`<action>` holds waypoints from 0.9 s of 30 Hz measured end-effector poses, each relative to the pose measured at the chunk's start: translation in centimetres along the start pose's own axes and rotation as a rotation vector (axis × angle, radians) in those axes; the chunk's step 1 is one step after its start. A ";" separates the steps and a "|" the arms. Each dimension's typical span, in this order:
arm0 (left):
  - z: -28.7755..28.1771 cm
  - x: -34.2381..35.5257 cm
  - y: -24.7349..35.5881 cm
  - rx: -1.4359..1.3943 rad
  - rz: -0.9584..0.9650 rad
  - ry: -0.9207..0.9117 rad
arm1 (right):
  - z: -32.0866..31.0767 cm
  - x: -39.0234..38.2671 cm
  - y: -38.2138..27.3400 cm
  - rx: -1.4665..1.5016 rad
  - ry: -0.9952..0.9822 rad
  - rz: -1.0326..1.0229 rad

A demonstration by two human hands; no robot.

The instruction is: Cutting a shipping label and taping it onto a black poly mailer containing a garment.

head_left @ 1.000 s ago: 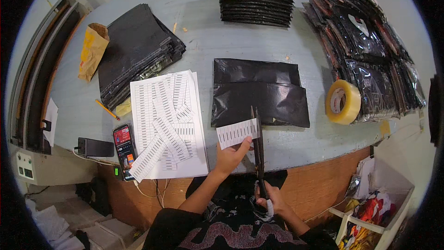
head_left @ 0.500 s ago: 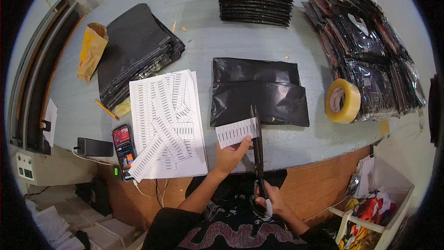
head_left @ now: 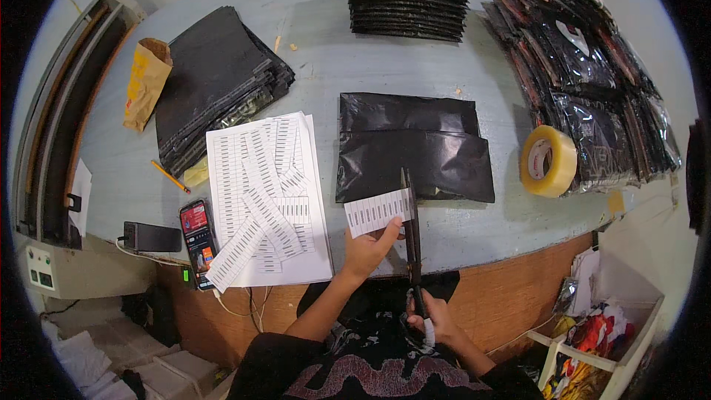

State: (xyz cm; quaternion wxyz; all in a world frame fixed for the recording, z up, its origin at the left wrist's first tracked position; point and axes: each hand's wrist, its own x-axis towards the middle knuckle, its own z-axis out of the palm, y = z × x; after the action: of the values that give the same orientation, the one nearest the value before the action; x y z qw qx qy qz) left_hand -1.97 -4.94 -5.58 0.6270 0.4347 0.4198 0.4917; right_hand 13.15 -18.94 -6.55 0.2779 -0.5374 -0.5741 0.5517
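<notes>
From the left side of the person's head, a wide fisheye view looks steeply down and slightly forward, over the black shirt with a reddish pattern [head_left: 385, 379]. The bare left hand [head_left: 368, 250] and bare right hand [head_left: 438, 317] appear fairly near; beyond, the blue-grey painted tabletop [head_left: 315, 67] curves toward the rim.

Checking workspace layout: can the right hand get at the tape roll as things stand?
Probably not directly: the right hand holds the scissors, which it would likely have to put down first. The tape roll itself looks uncovered.
</notes>
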 end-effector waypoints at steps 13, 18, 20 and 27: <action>-0.1 0.0 -0.8 -0.017 0.023 0.007 | -0.1 0.0 -0.5 -0.004 -0.004 0.032; -0.1 0.0 -0.4 -0.025 0.001 -0.006 | -0.1 0.0 -0.7 -0.032 0.009 0.027; -0.1 0.0 -0.3 -0.043 -0.005 -0.007 | 0.0 0.0 -0.6 -0.029 0.010 0.022; 0.1 -0.1 -0.1 -0.069 -0.013 -0.006 | 0.2 -0.1 0.0 -0.034 0.017 0.027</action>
State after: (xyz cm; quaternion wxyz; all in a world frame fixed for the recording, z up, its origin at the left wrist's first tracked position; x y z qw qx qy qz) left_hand -1.84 -5.04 -5.60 0.6458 0.4115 0.4035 0.5007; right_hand 13.01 -19.07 -6.53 0.2663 -0.5543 -0.5738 0.5409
